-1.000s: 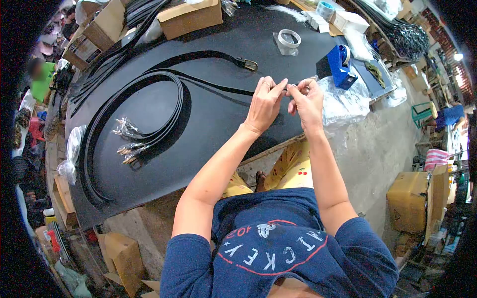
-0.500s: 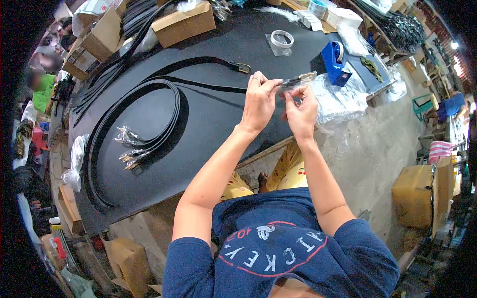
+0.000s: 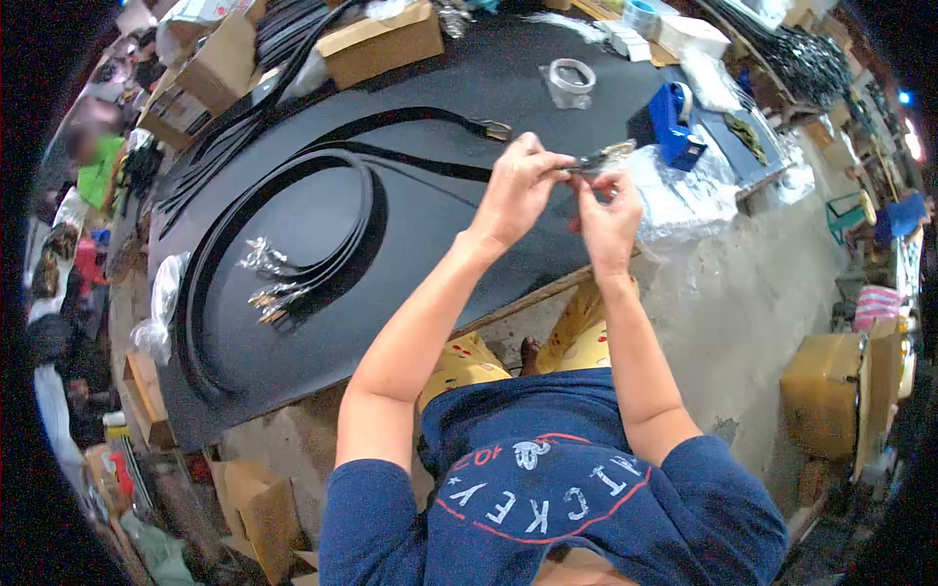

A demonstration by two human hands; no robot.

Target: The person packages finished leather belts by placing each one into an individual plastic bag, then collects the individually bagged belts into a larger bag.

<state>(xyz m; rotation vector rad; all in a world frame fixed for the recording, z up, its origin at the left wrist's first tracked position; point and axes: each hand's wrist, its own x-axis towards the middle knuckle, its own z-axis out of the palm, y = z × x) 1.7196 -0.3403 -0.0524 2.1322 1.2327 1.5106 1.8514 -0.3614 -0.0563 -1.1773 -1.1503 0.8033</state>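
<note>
My left hand [image 3: 518, 190] is closed round a black belt [image 3: 430, 164] near its buckle end, and the strap trails off left over the table. Beyond my fingers, a metal buckle [image 3: 614, 154] in clear plastic film sticks out to the right. Just below it, my right hand [image 3: 612, 220] pinches the wrapped end with thumb and forefinger; the exact contact is hidden. Another belt's bare buckle [image 3: 496, 130] lies behind my left hand. Coiled belts [image 3: 366, 210] rest at the left, their wrapped buckles [image 3: 278, 293] bunched together.
The dark table [image 3: 430, 264] carries a blue tape dispenser [image 3: 674, 132], a tape roll [image 3: 571, 78], clear plastic bags [image 3: 684, 200] and a cardboard box [image 3: 381, 44]. More black straps [image 3: 234, 127] lie at the back left. A taped carton [image 3: 823, 396] stands on the floor at right. A person in green [image 3: 101, 171] is far left.
The whole view has shifted slightly, so the table and things appear farther right. Both hands stay together at the wrapped buckle end, with only small finger movement.
</note>
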